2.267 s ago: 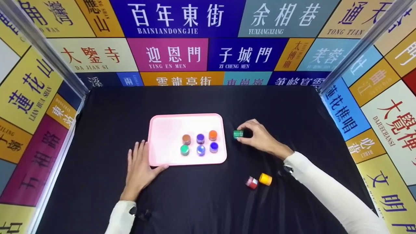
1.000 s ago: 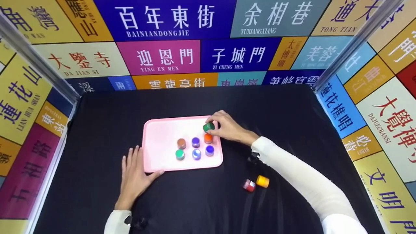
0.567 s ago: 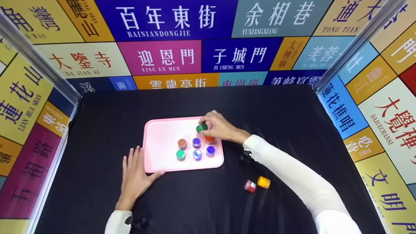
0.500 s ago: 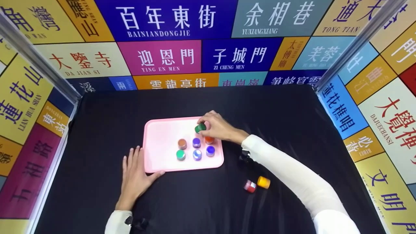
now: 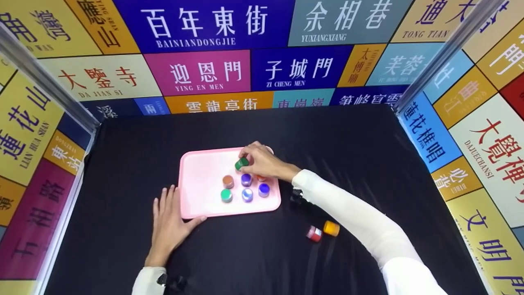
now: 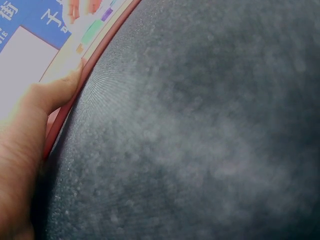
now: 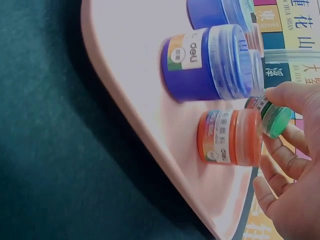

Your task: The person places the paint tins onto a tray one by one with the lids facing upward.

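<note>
Two hands, head view: mid-frame, your right hand (image 5: 264,161) pinches the dark green paint jar (image 5: 241,164) at its left, over the pink tray (image 5: 198,176); your straight-fingered left hand (image 5: 168,223) touches the tray. Left wrist: your thumb (image 6: 61,91) lies upper left. Right wrist: the jar's axis slants toward lower right.

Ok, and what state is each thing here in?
Dark green jar, held tilted
Orange jar, upright, closed
Blue jar, upright, closed
Purple jar, upright
Brown jar, upright
Light green jar, upright
Pale blue jar, upright
Red jar, on its side
Yellow jar, on its side
Tray, lying flat
Right grip, holding dark green jar
Left grip, resting against tray
</note>
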Demonstrator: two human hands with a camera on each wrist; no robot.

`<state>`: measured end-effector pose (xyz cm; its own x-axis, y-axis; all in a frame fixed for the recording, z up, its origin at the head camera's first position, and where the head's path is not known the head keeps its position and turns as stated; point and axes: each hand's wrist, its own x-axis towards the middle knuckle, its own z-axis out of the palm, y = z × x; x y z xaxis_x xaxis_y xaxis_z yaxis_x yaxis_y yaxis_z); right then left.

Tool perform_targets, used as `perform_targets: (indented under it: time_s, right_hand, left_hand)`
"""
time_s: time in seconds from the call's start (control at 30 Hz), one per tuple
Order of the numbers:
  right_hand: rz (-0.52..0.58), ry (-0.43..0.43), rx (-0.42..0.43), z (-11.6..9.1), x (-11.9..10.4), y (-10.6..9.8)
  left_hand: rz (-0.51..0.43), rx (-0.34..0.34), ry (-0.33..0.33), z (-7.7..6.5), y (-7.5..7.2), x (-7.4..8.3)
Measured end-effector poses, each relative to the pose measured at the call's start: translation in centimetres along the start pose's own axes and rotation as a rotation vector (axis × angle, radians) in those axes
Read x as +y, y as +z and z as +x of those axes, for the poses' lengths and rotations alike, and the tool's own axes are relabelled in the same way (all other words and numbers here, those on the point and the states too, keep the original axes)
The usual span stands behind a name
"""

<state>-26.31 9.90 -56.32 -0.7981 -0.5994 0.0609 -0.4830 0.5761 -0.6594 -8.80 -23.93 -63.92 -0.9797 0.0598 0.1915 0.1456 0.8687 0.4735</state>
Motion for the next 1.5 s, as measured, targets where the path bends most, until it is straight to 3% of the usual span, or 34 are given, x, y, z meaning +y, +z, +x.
perform_targets:
  time_s: [0.37, 0.53, 0.93, 1.27, 1.5]
  right_hand:
    - [-0.02, -0.086, -0.029, 1.3, -0.7, 1.4]
    - [-0.007, -0.084, -0.041, 1.1, -0.9, 1.4]
    - [-0.033, -0.024, 0.018, -1.8, -0.6, -1.9]
    - [-0.04, -0.041, 0.075, -5.1, 0.5, -4.4]
    - [-0.046, -0.075, 0.144, -8.2, 1.9, -4.7]
  left_hand:
    - [0.003, 0.006, 0.003, -0.1, 0.0, 0.1]
    - [-0.003, 0.014, 0.014, -0.1, 0.2, 0.1]
    - [-0.001, -0.009, 0.003, 0.0, -0.1, 0.0]
    - [0.002, -0.015, -0.001, -0.2, -0.1, -0.2]
    - [0.001, -0.015, -0.001, -0.1, -0.1, 0.0]
